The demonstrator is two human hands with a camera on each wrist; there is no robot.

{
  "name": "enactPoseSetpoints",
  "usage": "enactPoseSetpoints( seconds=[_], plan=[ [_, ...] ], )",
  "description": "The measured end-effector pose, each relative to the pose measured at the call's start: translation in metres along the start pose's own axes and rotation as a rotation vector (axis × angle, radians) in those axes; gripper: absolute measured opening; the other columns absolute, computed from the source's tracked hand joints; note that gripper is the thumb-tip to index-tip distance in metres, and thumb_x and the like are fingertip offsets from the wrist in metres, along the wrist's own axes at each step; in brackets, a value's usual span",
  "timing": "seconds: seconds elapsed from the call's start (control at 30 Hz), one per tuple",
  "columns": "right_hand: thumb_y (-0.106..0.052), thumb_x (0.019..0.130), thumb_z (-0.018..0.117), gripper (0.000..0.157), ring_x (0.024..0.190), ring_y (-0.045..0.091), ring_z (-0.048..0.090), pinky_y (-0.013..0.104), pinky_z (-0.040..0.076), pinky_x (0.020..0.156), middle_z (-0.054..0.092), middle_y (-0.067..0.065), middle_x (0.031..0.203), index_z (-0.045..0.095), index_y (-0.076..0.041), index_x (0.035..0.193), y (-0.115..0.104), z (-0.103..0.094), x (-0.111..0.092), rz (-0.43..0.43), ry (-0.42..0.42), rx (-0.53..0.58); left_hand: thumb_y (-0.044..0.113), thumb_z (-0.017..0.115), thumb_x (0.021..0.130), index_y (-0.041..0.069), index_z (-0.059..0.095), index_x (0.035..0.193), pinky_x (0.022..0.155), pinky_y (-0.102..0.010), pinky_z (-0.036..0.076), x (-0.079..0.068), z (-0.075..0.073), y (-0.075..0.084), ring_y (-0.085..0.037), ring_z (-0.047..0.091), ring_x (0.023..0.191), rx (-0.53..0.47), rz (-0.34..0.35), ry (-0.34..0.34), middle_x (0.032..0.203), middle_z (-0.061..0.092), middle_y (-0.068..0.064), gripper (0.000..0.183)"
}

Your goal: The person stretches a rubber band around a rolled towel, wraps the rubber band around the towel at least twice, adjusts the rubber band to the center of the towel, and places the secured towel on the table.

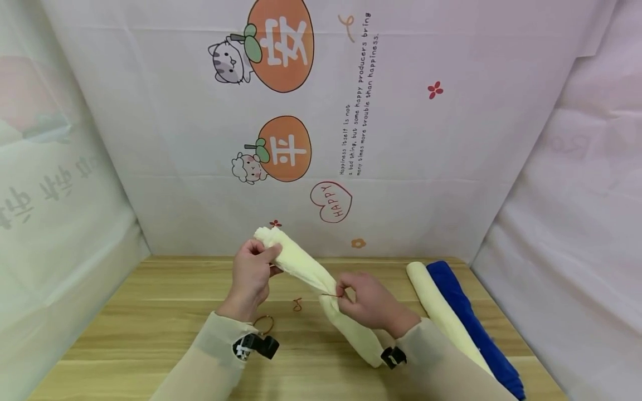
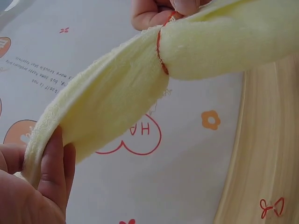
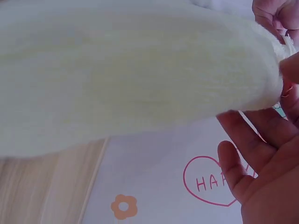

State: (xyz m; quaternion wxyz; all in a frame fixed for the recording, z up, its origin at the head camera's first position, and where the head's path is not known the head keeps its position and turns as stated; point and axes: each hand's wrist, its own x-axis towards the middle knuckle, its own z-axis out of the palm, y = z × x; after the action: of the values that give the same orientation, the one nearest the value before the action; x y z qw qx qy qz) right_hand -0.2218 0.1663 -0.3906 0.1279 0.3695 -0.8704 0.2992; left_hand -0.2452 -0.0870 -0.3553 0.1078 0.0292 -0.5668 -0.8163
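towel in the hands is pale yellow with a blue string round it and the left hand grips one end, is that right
Not quite: the string round the pale yellow towel is red, not blue, as the left wrist view shows. The left hand does grip one end.

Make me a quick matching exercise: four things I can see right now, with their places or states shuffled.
1. Left hand
2. Right hand
3. Blue roll
4. Small twisted red cord

A. Lying beside the pale yellow roll
B. Holding one end of the pale yellow cloth
C. On the table, apart from both rolls
D. Pinching the red band around the cloth

Pairs: 1-B, 2-D, 3-A, 4-C
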Motion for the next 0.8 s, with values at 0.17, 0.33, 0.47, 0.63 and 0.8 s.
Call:
enactPoseSetpoints(
  seconds=[0.17, 0.33, 0.47, 0.63, 0.8],
  plan=[
    [-0.015, 0.096, 0.065, 0.014, 0.055, 0.004, 0.039, 0.027, 0.043, 0.055, 0.054, -0.014, 0.077, 0.057, -0.024, 0.088, -0.001, -0.001, -0.003, 0.035, -0.033, 0.043, 0.0, 0.068, 0.094, 0.003, 0.035, 0.088, 0.063, -0.036, 0.059, -0.001, -0.002, 0.0, -0.025, 0.065, 0.079, -0.029, 0.005, -0.035, 0.103, 0.044, -0.015, 0.034],
    [-0.023, 0.101, 0.062, 0.008, 0.088, 0.012, 0.059, 0.035, 0.049, 0.077, 0.062, -0.01, 0.097, 0.06, -0.021, 0.094, -0.004, -0.004, -0.001, 0.125, -0.038, 0.214, 0.0, 0.053, 0.1, 0.009, 0.038, 0.102, 0.089, -0.043, 0.053, -0.008, -0.001, -0.008, -0.027, 0.065, 0.096, -0.261, 0.081, -0.33, 0.113, 0.053, -0.015, 0.018],
    [-0.017, 0.102, 0.06, 0.009, 0.091, 0.02, 0.059, 0.035, 0.049, 0.079, 0.063, -0.001, 0.093, 0.06, -0.013, 0.094, -0.006, -0.007, 0.001, 0.143, -0.049, 0.444, -0.004, 0.05, 0.097, 0.005, 0.046, 0.107, 0.101, -0.046, 0.044, -0.014, 0.003, -0.018, -0.027, 0.059, 0.11, -0.189, 0.039, -0.595, 0.12, 0.057, -0.013, 0.015],
    [-0.013, 0.103, 0.057, 0.01, 0.085, 0.022, 0.058, 0.032, 0.05, 0.075, 0.062, 0.006, 0.09, 0.059, -0.006, 0.097, -0.007, -0.008, 0.004, 0.136, -0.1, 0.626, 0.0, 0.058, 0.097, 0.005, 0.048, 0.1, 0.08, -0.031, 0.053, -0.02, 0.012, -0.027, -0.019, 0.061, 0.091, -0.013, -0.093, -0.689, 0.1, 0.058, -0.01, 0.012],
    [-0.013, 0.103, 0.057, 0.011, 0.087, 0.022, 0.058, 0.037, 0.051, 0.08, 0.061, 0.009, 0.092, 0.059, -0.005, 0.096, -0.004, -0.007, 0.004, 0.159, -0.111, 0.663, -0.004, 0.061, 0.094, 0.005, 0.044, 0.093, 0.071, -0.028, 0.051, -0.021, 0.018, -0.031, -0.017, 0.058, 0.082, -0.07, -0.092, -0.628, 0.09, 0.052, -0.007, 0.019]
  ],
)
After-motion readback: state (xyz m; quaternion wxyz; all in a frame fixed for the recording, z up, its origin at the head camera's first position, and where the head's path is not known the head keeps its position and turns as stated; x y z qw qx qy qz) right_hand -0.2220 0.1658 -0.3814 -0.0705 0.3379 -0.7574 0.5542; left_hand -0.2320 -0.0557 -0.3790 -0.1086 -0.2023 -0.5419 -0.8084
